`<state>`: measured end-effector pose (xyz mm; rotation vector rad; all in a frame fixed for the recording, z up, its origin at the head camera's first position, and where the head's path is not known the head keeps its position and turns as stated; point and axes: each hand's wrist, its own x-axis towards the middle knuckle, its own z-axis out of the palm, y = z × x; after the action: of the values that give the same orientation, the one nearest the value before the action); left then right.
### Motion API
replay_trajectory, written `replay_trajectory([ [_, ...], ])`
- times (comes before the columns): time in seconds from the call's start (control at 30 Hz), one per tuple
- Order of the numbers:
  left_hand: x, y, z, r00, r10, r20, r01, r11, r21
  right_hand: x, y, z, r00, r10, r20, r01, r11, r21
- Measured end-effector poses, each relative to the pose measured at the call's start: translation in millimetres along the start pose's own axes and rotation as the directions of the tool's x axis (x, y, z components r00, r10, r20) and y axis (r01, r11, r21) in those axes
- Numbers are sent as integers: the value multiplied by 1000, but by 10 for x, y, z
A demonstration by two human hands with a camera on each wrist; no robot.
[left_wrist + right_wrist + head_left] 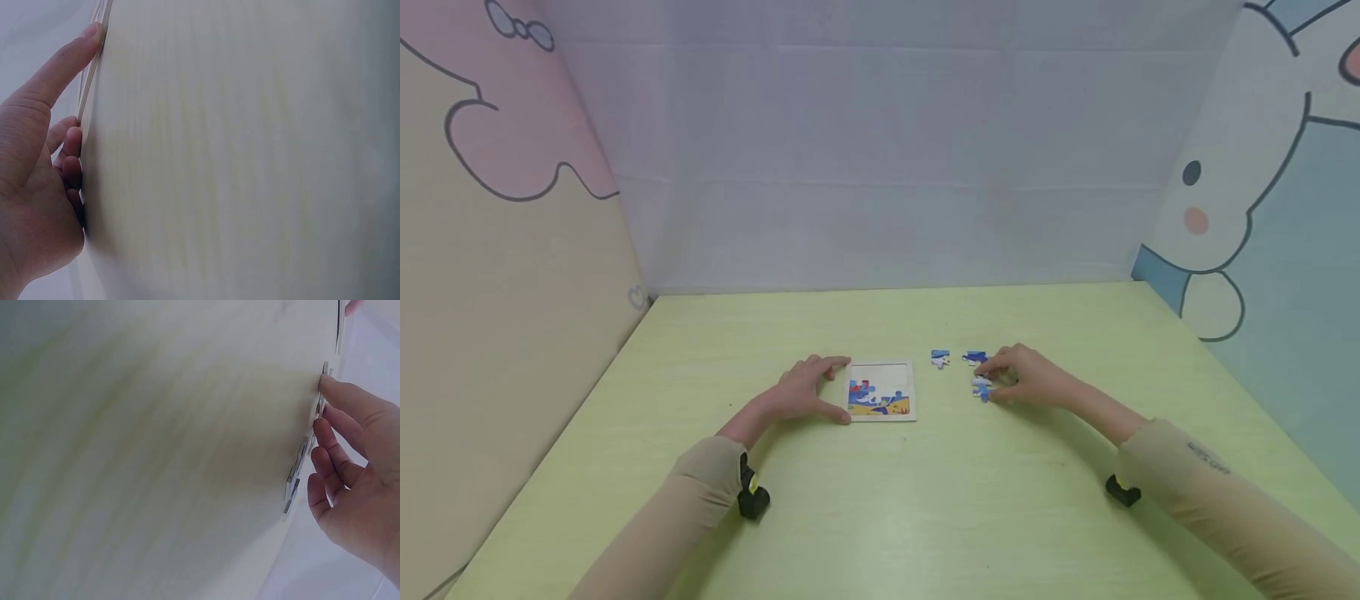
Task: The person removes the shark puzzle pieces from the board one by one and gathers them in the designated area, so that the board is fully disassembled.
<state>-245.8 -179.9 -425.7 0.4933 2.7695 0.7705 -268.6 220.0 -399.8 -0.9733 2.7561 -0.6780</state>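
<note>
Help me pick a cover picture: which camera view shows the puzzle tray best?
The head view: it shows the puzzle tray from above, nearly whole, with pieces inside. The left wrist view shows its thin edge by the left hand; the right wrist view, just a sliver, upper right.

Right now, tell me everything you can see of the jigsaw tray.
The jigsaw tray is a shallow, squarish frame, pale and wood-like, lying flat on the table. Puzzle pieces in blue, red and yellow fill its near part, reaching higher at left; the far part is bare white. The left hand touches its left corners, thumb near, a finger far.
</note>
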Motion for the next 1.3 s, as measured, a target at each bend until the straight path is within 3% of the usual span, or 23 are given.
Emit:
replay_trajectory([
  [1.3,3,0,-5,1000,0,3,0,1000,4,-8,50,-9,999,45,25,-45,999,3],
])
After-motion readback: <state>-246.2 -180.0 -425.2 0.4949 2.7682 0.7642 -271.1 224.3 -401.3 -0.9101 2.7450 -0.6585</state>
